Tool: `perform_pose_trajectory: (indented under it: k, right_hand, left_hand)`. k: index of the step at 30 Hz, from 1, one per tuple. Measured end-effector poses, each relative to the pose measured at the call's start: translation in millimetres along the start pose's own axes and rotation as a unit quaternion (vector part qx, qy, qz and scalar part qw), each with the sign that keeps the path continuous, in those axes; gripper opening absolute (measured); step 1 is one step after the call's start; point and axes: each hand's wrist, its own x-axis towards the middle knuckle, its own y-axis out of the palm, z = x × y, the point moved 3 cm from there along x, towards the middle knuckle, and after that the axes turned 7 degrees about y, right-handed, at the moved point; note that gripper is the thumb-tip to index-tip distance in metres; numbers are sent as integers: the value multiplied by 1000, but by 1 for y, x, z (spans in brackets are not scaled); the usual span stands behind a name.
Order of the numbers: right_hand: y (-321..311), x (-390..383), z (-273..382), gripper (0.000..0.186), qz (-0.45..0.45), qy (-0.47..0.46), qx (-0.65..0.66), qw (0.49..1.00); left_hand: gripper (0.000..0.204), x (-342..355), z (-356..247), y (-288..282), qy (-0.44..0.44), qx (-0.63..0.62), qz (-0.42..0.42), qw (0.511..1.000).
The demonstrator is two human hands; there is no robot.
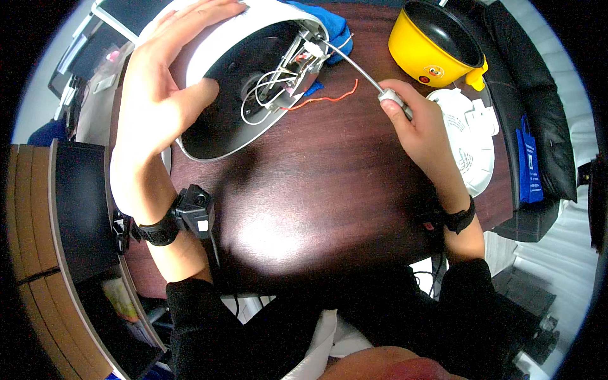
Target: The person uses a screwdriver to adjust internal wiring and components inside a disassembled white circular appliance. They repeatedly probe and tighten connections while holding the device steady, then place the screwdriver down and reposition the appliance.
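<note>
A white rounded appliance housing lies tipped on its side at the upper left, its open dark inside turned toward me. White wires and metal parts show along its right inner edge, and a loose orange wire trails onto the table. My left hand grips the housing, fingers over the outer shell and thumb at the near rim. In my right hand is a screwdriver, held by its grey handle. Its shaft reaches up left to the housing's right edge, among the parts; I cannot tell exactly what the tip touches.
A yellow pot with a black inside stands at the far right. Nearer, a white vented cover lies beside my right hand. A blue cloth sits behind the housing. The dark wooden table has shelving at its left.
</note>
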Motion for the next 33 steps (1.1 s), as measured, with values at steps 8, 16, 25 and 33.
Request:
perform_pose_trajectory:
  k: [8,16,25,33]
  right_hand:
    - [26,-5,0,32,170,230,358,889]
    - [35,-10,-7,40,268,258,576,728]
    - [51,-12,-1,42,259,260,540,757]
    - [60,-14,12,41,249,255,554,752]
  left_hand:
    - [75,0,0,4,-9,4,-14,1000]
    - [74,-3,-19,3,-38,-33,-74,996]
    - [72,-4,-27,-1,-45,-30,-86,995]
    - [67,-10,-26,-12,-38,54,-40,997]
